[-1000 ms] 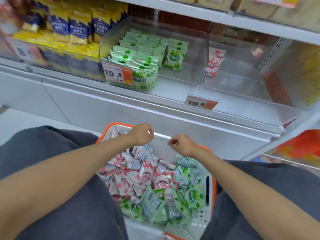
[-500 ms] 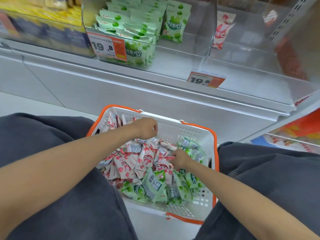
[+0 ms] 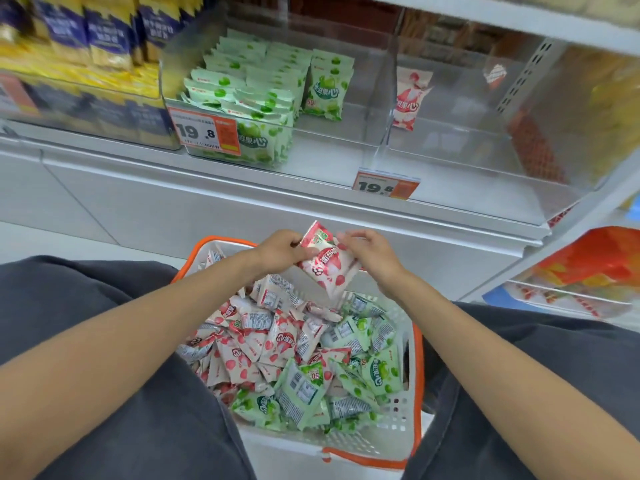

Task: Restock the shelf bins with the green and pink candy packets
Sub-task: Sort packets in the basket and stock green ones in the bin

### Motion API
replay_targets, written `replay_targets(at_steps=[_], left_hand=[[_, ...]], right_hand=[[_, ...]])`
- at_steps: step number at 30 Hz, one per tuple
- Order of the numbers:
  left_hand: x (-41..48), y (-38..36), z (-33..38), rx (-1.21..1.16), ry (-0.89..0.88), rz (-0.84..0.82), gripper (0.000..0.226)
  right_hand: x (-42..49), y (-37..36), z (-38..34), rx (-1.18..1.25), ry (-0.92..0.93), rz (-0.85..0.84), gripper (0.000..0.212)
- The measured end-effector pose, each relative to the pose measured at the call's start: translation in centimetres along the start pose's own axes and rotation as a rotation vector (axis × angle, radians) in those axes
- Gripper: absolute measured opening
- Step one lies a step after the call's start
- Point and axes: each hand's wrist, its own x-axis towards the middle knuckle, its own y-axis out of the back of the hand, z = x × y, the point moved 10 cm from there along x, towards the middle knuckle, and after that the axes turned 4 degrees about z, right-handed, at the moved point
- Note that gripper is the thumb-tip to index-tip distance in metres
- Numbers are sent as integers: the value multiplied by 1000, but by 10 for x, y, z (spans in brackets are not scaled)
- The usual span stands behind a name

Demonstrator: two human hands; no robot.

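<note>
Fig.: two-hand hold, ctr of frame. The left hand (image 3: 282,245) pinches the left edge of one pink packet (image 3: 327,266); the right hand (image 3: 369,252) closes narrow fingertips on its upper right edge. The packet hangs tilted just above the far rim of the basket (image 3: 417,358), not yet at shelf level. Lower ctr: the basket holds a loose heap, w/ pink packets (image 3: 249,344) mostly at left and green packets (image 3: 367,375) at right and front. Upper ctr: the green bin (image 3: 332,147), clear-walled, is part filled w/ upright rows (image 3: 249,95) toward its left, leaving a gap at its right. Upper right: the pink bin (image 3: 450,157) holds a lone packet (image 3: 410,95) standing at the back, w/ a price tag (image 3: 385,186) on its front lip. Judged step: carry up to the pink bin. Risks: (a) an edge-only pinch on slick film means the packet may slip when passed to one hand, dropping into the basket or onto the floor; (b) the bins adjoin w/ only a clear divider (image 3: 388,109) between, so a careless reach could put pink among green; (c) the bin is nearly bare, so a packet stood upright has little to lean on and may topple.
</note>
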Motion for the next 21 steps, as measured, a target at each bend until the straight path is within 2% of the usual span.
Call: replay_targets(at_steps=[2, 4, 7, 11, 14, 18, 21], left_hand=[[-3, 11, 2, -100, 5, 86, 44], [-7, 17, 7, -188, -4, 137, 39], [-13, 21, 18, -369, 13, 153, 31], [-15, 26, 37, -481, 3, 183, 34], [-14, 27, 44, -507, 19, 219, 31], [-13, 25, 65, -520, 13, 217, 33], [-11, 39, 107, -432, -99, 294, 34]], right_hand=[[-4, -3, 7, 44, -88, -110, 42], [-11, -8, 13, 120, -159, -200, 35], [-15, -4, 6, 240, -181, -168, 16], [-22, -4, -16, 416, -200, -232, 35], [-24, 7, -36, 393, -121, -170, 42], [-28, 33, -79, 224, 99, -34, 40], [-34, 65, -121, 138, 254, 105, 33]])
